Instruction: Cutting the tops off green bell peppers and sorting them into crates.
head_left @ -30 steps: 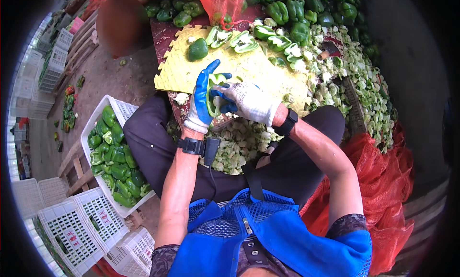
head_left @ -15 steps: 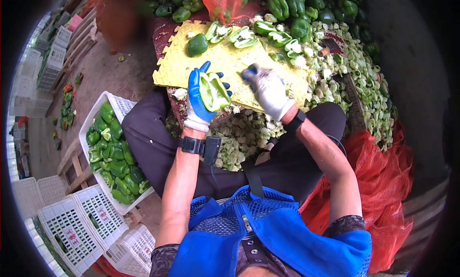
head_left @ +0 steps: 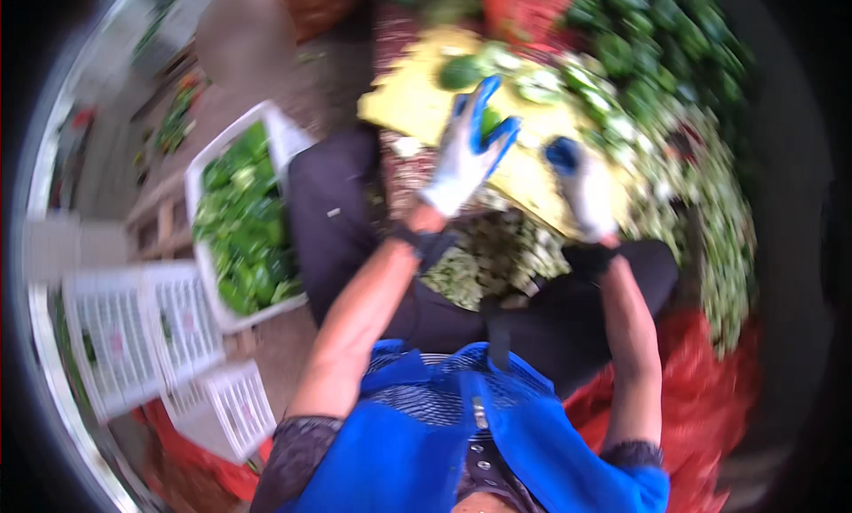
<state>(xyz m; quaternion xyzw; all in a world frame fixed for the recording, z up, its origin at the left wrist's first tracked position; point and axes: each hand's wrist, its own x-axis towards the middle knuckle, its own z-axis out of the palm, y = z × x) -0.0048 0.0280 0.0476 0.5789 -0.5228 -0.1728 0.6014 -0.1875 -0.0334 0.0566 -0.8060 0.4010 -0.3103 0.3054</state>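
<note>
My left hand [head_left: 463, 153], in a white glove with blue coated fingers, is over the near edge of a yellow foam mat. Its thumb and fingers are around a green bell pepper half [head_left: 491, 121], partly hidden by the glove. To the right, my right hand [head_left: 581, 183] in a similar glove is above the mat [head_left: 426, 74], its blue fingertips curled together; blur hides whatever they may hold. Beyond the left hand lies a green pepper [head_left: 460, 72]. Cut pepper halves [head_left: 540, 85] lie along the mat's far side.
A white crate [head_left: 200, 233] of green peppers stands left of my knee. Other white crates [head_left: 106, 340] sit lower left. Pepper scraps [head_left: 710, 220] heap at right, and more [head_left: 484, 256] lie between my legs. Whole peppers [head_left: 657, 47] pile far right; red netting [head_left: 683, 398] lies near my right arm.
My view has swung, shifting the scene rightward. My left hand has turned from palm up to back up with the pepper half in it. My right hand stays curled at the mat's right side.
</note>
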